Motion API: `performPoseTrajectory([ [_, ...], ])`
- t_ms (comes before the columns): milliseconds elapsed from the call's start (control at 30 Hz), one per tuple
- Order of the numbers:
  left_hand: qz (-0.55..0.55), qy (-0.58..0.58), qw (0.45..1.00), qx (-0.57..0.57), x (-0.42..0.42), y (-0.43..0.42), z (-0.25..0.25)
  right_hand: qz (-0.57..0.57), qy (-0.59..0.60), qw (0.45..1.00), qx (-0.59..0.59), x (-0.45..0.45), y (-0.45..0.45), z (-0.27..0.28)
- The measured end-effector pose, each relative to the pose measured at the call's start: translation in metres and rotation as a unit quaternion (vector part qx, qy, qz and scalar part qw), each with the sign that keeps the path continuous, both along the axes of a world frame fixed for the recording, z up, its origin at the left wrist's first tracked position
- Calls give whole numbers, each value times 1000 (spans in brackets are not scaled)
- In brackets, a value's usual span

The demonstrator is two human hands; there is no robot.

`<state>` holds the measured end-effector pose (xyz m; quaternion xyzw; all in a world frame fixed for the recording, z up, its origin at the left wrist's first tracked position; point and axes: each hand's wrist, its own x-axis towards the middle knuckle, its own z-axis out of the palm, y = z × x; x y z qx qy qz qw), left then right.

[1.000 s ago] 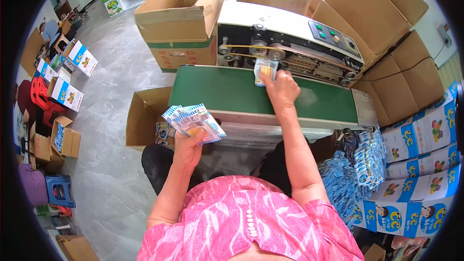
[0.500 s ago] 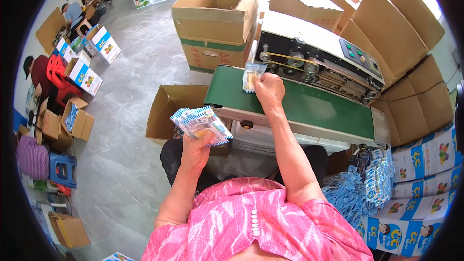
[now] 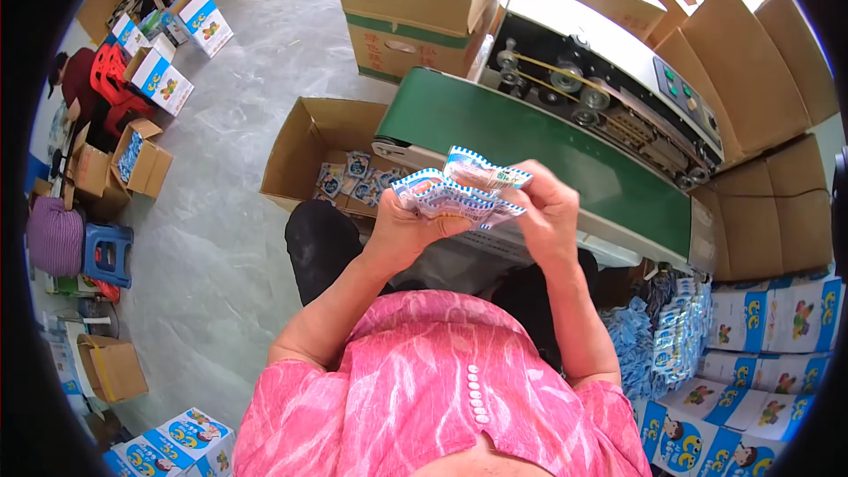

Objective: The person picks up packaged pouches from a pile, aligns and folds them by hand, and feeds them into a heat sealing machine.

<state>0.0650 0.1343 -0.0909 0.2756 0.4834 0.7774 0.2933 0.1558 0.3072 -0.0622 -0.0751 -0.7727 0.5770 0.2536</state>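
Note:
My left hand is closed around a small bunch of blue-and-white striped packets, held up in front of my lap. Beside it, my right hand pinches the edge of another striped packet, which touches the top of the bunch. Both hands are over the near edge of a green conveyor belt. An open cardboard box on the left, below belt level, has several similar packets lying in it.
Along the belt's far side stands a machine with rollers and a yellow band. A tall carton is behind the belt's left end. Blue packet strips and printed boxes are piled at right. Two people sit far left.
My right hand has come off the belt with its packet, toward me and to the right, up to my left hand's bunch. My left hand has shifted right. The view has tilted down.

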Motion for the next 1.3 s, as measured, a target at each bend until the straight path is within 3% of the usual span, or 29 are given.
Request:
performPoseTrajectory([
  [133, -34, -2, 998, -45, 19, 14, 14, -19, 71, 997, -18, 17, 10, 35],
  [167, -43, -3, 998, -51, 22, 17, 16, -12, 88, 996, 33, 22, 15, 34],
  [233, -52, 117, 990, -61, 25, 23, 18, 5, 121, 983, 135, 30, 22, 33],
  [400, -53, 249, 966, -48, 31, 37, 17, -32, 105, 989, 96, 47, 26, 33],
  [667, -24, 291, 956, -17, 29, 40, 12, -24, 122, 992, 8, 56, 27, 36],
  [767, -7, 324, 946, 1, 25, 38, 10, -9, 142, 978, 153, 58, 29, 40],
  [900, 2, 315, 948, 39, 21, 37, 5, 13, 183, 961, 208, 54, 21, 45],
  [1067, 23, 352, 934, 56, 11, 30, 5, 26, 200, 955, 217, 41, 17, 40],
  [1233, 70, 317, 944, 63, 5, 15, 1, 50, 212, 950, 223, 26, 4, 44],
  [1300, 71, 373, 923, 61, -2, 7, 5, 72, 212, 948, 227, 24, -1, 48],
])
